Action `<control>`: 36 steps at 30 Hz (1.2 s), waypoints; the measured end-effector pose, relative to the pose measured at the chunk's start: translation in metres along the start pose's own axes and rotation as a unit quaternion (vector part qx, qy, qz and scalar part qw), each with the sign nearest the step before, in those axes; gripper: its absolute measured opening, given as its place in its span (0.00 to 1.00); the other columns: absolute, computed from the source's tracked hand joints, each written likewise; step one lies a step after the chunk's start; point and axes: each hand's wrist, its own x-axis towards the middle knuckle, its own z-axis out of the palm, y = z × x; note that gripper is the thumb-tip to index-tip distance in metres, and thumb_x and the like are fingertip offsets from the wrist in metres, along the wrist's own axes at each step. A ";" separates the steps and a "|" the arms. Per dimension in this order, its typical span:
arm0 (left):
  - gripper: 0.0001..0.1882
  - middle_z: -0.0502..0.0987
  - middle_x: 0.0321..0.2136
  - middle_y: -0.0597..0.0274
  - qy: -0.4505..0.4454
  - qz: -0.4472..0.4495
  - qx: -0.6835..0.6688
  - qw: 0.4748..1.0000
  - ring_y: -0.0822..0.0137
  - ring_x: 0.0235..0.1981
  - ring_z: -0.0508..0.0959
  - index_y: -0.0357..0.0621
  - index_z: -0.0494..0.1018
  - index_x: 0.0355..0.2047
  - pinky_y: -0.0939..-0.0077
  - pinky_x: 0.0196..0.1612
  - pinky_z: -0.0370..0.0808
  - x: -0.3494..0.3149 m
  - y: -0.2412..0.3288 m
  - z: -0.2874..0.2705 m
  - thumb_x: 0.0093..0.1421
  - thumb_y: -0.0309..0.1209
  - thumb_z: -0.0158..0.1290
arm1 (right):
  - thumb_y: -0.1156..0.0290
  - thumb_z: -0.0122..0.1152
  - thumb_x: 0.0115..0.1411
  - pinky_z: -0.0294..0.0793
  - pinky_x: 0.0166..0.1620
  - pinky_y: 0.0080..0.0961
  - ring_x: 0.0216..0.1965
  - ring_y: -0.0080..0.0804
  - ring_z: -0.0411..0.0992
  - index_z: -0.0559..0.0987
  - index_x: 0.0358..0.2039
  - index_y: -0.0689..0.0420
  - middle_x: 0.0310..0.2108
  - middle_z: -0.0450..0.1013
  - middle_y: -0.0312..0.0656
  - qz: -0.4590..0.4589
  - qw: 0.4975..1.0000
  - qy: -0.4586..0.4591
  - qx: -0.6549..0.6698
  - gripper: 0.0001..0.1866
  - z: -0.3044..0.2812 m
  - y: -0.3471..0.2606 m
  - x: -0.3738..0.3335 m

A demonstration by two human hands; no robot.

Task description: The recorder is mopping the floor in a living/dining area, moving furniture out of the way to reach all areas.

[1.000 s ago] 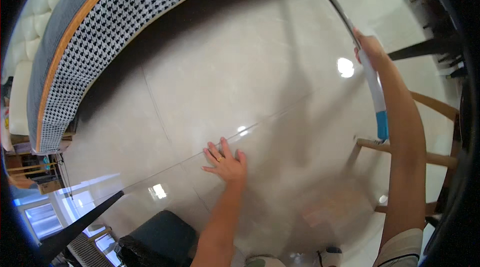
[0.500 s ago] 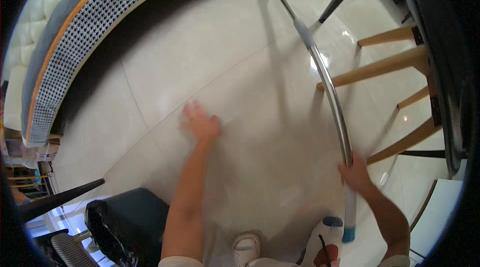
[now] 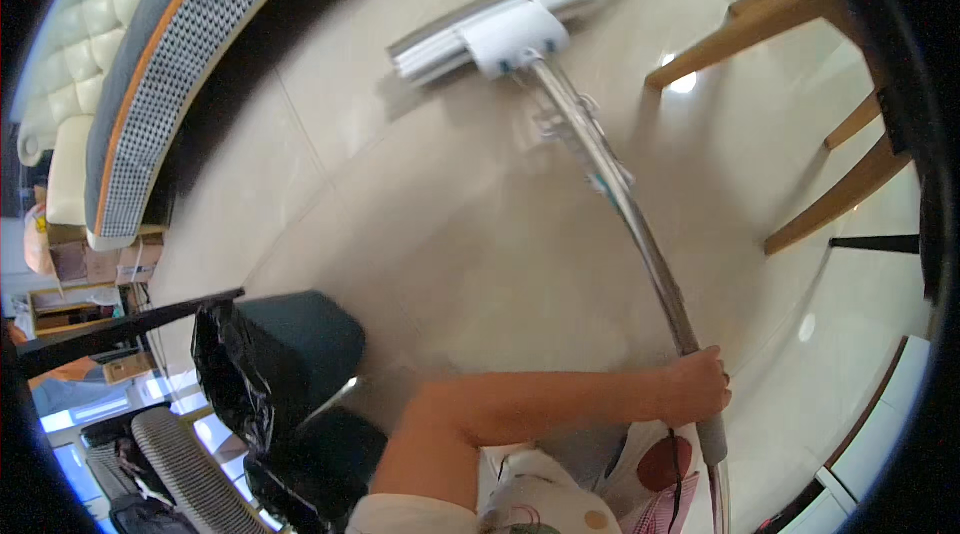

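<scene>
My left arm reaches across my body to the right, and my left hand [image 3: 697, 387] is closed round the pole of a mop [image 3: 645, 234], close to its grey grip. From there the silver pole slants up and away to the wide silver mop head [image 3: 515, 32], which has a white middle piece. The head is over the pale tiled floor [image 3: 400, 194]; whether it touches the tiles I cannot tell. Below my left hand the pole runs out of the picture at the lower edge. My right hand is not in view.
At left stands a bed [image 3: 150, 124] with a checked side. Dark green bins [image 3: 310, 339] with black bags are at the lower left, beside a black leg [image 3: 130, 324]. Wooden chair legs [image 3: 740, 34] stand at right. A white cabinet [image 3: 880, 414] is at the lower right.
The mop head has come nearer from the far edge. My left hand, open over the floor before, has moved right and taken hold of the pole. My right hand has left the picture.
</scene>
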 end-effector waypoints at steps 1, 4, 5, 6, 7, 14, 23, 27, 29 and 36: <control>0.08 0.72 0.21 0.65 0.009 -0.002 -0.026 1.000 0.67 0.30 0.72 0.46 0.69 0.22 0.73 0.37 0.63 -0.011 0.011 0.002 0.39 0.31 0.52 | 0.75 0.56 0.43 0.65 0.22 0.21 0.22 0.22 0.65 0.68 0.34 0.64 0.19 0.66 0.36 -0.022 0.999 0.034 0.034 0.15 0.008 0.025 0.000; 0.08 0.72 0.22 0.62 -0.045 -0.017 -0.014 0.999 0.66 0.30 0.72 0.44 0.69 0.22 0.73 0.37 0.65 -0.058 0.008 -0.007 0.40 0.32 0.50 | 0.73 0.57 0.43 0.65 0.22 0.19 0.21 0.27 0.66 0.68 0.36 0.65 0.19 0.66 0.40 -0.095 0.982 0.034 -0.157 0.18 -0.010 0.061 0.047; 0.08 0.72 0.22 0.61 -0.085 -0.069 -0.010 0.994 0.66 0.29 0.73 0.43 0.68 0.22 0.71 0.34 0.66 -0.079 -0.004 -0.027 0.40 0.31 0.50 | 0.69 0.58 0.43 0.65 0.19 0.22 0.17 0.35 0.66 0.68 0.36 0.66 0.15 0.66 0.45 -0.249 0.922 0.059 -0.291 0.20 -0.041 -0.048 0.060; 0.08 0.72 0.22 0.60 -0.121 -0.121 -0.004 0.985 0.65 0.27 0.73 0.43 0.68 0.22 0.70 0.32 0.68 -0.102 -0.016 -0.050 0.40 0.31 0.49 | 0.64 0.58 0.43 0.65 0.18 0.29 0.15 0.42 0.64 0.70 0.33 0.66 0.13 0.64 0.49 -0.189 0.947 0.025 -0.260 0.20 -0.049 -0.097 0.083; 0.07 0.71 0.18 0.59 0.058 -0.159 0.023 0.985 0.62 0.22 0.73 0.43 0.68 0.21 0.67 0.27 0.70 -0.138 -0.038 -0.038 0.37 0.30 0.50 | 0.63 0.54 0.43 0.63 0.17 0.35 0.13 0.42 0.64 0.72 0.27 0.64 0.11 0.65 0.49 -0.164 0.969 -0.002 -0.186 0.16 -0.062 -0.136 0.094; 0.09 0.69 0.20 0.61 0.019 -0.424 0.244 0.872 0.60 0.30 0.70 0.48 0.67 0.20 0.66 0.37 0.62 -0.323 -0.177 -0.135 0.34 0.23 0.49 | 0.66 0.58 0.39 0.65 0.22 0.33 0.19 0.43 0.68 0.68 0.20 0.60 0.16 0.67 0.47 -0.332 0.935 0.055 -0.116 0.12 -0.023 -0.426 0.161; 0.33 0.47 0.55 0.52 0.412 -0.864 0.051 0.286 0.55 0.56 0.46 0.51 0.48 0.53 0.47 0.52 0.42 -0.418 -0.251 -0.051 0.48 0.40 0.47 | 0.65 0.53 0.40 0.67 0.26 0.30 0.20 0.38 0.69 0.72 0.25 0.59 0.16 0.67 0.46 -0.429 0.901 0.014 -0.061 0.12 0.076 -0.720 0.216; 0.34 0.41 0.56 0.49 0.353 -0.902 0.001 0.249 0.53 0.58 0.39 0.48 0.45 0.55 0.33 0.48 0.36 -0.416 -0.240 0.005 0.51 0.47 0.40 | 0.68 0.52 0.40 0.66 0.24 0.28 0.19 0.33 0.68 0.72 0.23 0.63 0.15 0.67 0.47 -0.452 0.891 -0.049 0.008 0.11 0.100 -0.826 0.229; 0.33 0.39 0.57 0.49 0.296 -0.914 0.103 0.258 0.52 0.58 0.37 0.47 0.46 0.55 0.31 0.46 0.35 -0.418 -0.244 0.011 0.51 0.46 0.39 | 0.68 0.54 0.41 0.65 0.21 0.26 0.16 0.30 0.67 0.71 0.21 0.65 0.14 0.67 0.45 -0.473 0.881 0.000 0.021 0.11 0.117 -0.858 0.247; 0.33 0.39 0.56 0.47 0.285 -0.918 0.033 0.275 0.47 0.58 0.35 0.46 0.48 0.55 0.28 0.44 0.36 -0.423 -0.242 0.005 0.50 0.46 0.40 | 0.58 0.59 0.42 0.63 0.20 0.24 0.14 0.25 0.64 0.72 0.16 0.62 0.10 0.66 0.39 -0.469 0.882 -0.014 0.045 0.18 0.148 -0.986 0.259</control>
